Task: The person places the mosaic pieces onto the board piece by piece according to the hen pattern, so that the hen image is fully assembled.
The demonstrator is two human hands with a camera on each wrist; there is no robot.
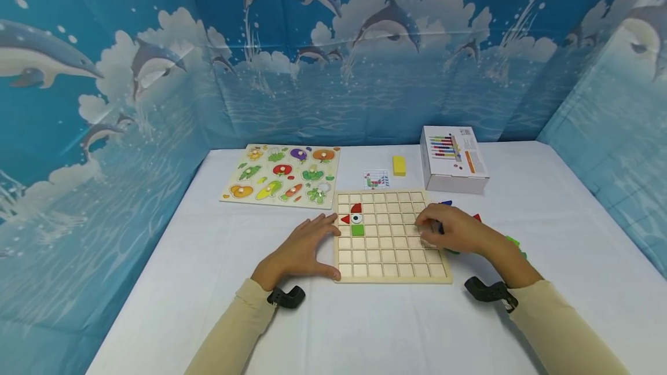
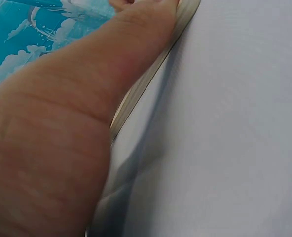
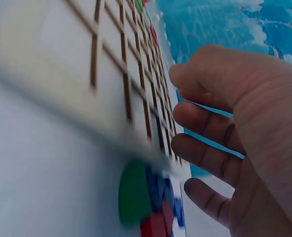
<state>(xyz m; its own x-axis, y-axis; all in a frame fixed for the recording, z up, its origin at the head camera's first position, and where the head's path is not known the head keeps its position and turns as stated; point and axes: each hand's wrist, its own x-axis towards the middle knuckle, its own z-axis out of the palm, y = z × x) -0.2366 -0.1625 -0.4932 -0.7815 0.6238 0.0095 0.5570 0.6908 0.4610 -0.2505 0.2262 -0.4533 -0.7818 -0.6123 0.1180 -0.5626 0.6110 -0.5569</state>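
A wooden grid board lies flat on the table. Near its upper left sit a red quarter-round tile, a red triangle, a white tile with a black dot and a green square. My left hand rests at the board's left edge, fingers and thumb spread, the thumb by the near corner. Over the right edge hovers my right hand, its fingers loosely bent; the right wrist view shows gaps between them and no piece held. Blue, red and green pieces lie beside the board, partly hidden under this hand.
Behind the board are a small printed pattern card, a yellow block and a white box with an abacus picture. A vegetable puzzle board lies at the back left. Dolphin-print cloth walls the white table.
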